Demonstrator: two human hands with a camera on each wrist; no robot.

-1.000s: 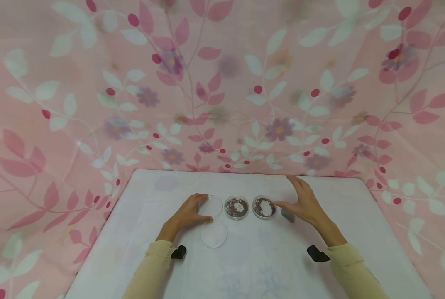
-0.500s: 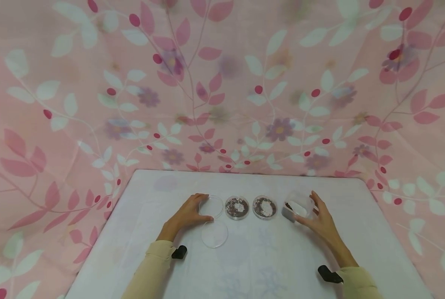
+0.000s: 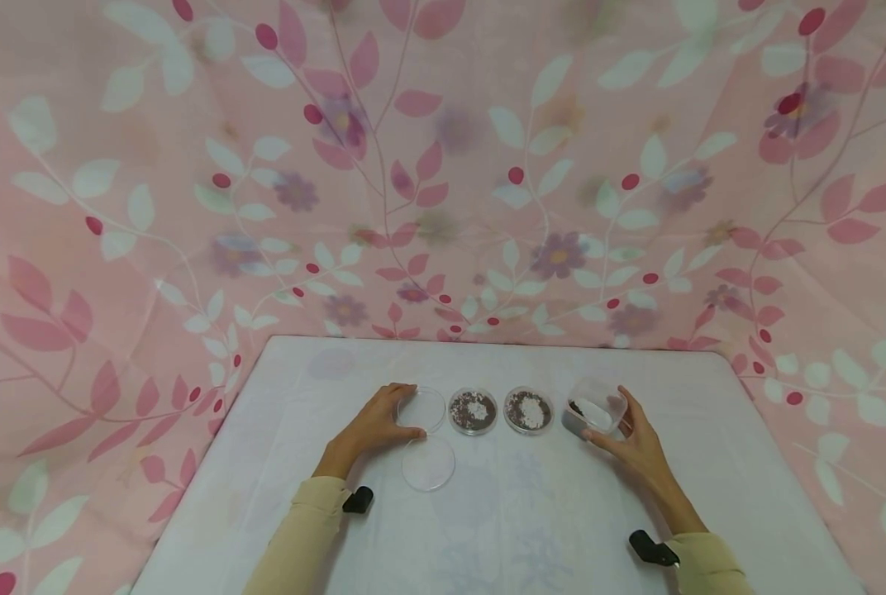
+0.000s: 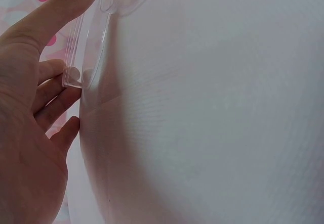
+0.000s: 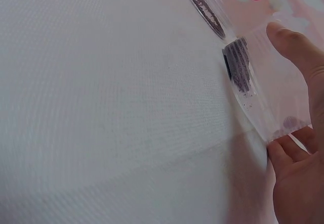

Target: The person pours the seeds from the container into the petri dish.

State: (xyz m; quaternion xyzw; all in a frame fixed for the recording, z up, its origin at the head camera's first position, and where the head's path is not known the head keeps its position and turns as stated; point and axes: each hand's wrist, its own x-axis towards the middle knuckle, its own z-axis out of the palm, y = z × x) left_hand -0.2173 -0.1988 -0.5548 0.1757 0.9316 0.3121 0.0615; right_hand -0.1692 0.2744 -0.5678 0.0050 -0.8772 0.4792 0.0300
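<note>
The left hand [image 3: 372, 427] pinches an empty clear dish [image 3: 421, 408] lying flat on the white table [image 3: 502, 529], thumb and finger on its rim. The right hand [image 3: 636, 446] curls around a tilted plastic tub [image 3: 594, 407] of dark bits. There are two filled dishes [image 3: 473, 411] and one loose lid [image 3: 428, 464]. The tub's bottom is hidden.

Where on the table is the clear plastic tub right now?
In the head view, the clear tub stands right of the two filled dishes, at the row's right end, gripped by the right hand.
</note>
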